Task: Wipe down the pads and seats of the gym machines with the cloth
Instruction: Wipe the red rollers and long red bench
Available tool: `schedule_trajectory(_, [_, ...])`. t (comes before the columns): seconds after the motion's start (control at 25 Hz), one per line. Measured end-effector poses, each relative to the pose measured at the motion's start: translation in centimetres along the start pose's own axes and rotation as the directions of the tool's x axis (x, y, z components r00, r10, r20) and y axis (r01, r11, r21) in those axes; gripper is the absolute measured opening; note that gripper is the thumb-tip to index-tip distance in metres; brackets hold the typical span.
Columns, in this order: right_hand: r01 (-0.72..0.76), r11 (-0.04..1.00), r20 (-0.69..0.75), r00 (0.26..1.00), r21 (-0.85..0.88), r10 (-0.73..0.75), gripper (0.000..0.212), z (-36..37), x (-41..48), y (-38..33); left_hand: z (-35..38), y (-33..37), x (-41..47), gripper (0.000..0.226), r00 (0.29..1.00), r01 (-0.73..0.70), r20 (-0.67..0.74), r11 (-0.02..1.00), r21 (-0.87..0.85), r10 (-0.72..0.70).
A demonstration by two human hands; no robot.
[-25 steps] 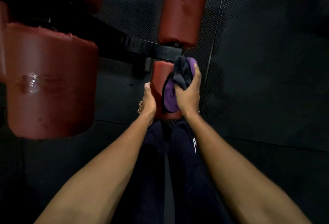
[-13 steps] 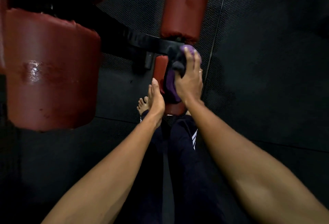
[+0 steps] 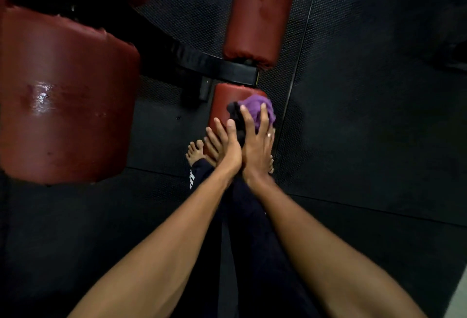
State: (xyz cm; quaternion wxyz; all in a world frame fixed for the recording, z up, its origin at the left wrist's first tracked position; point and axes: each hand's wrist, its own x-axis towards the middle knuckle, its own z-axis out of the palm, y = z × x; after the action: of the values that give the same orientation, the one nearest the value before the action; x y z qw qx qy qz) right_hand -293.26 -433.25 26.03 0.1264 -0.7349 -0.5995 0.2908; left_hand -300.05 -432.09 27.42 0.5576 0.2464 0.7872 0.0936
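Down on the low pad [image 3: 222, 101], my right hand [image 3: 256, 144] presses the cloth [image 3: 256, 106] flat-fingered, left hand [image 3: 225, 144] touching beside it, fingers straight. Unpinched, the bunched cloth could slide off the pad's curve, leaving the far end unwiped.

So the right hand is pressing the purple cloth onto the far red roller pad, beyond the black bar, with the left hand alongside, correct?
Not quite. In the head view the right hand presses the purple cloth onto the near red roller pad, on this side of the black bar; the far roller pad is untouched. The left hand is alongside.
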Motion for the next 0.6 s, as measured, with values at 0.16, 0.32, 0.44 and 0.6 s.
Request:
schedule_trajectory(0.16, [-0.210,0.949,-0.017,0.975,0.234,0.220,0.068,-1.8,5.3,0.2,-1.2,0.2,0.4,0.059,1.000,0.012,-0.021,0.998,-0.069,-0.013])
schedule_trajectory(0.32, [-0.321,0.930,0.110,0.946,0.179,0.305,0.076,-0.5,-1.4,0.0,-2.4,-4.2,6.9,0.075,0.994,-0.004,0.106,0.979,-0.202,0.026])
schedule_trajectory(0.44, [-0.232,0.965,0.215,0.955,0.122,0.203,0.085,0.1,-7.0,-0.2,-2.1,-3.1,5.5,0.079,0.997,0.033,0.067,0.992,-0.119,-0.025])
schedule_trajectory(0.6, [-0.011,0.994,0.127,0.992,0.112,-0.003,0.061,-1.3,-1.8,-1.3,-1.3,0.5,0.0,0.061,1.000,-0.029,0.002,0.999,0.021,0.029])
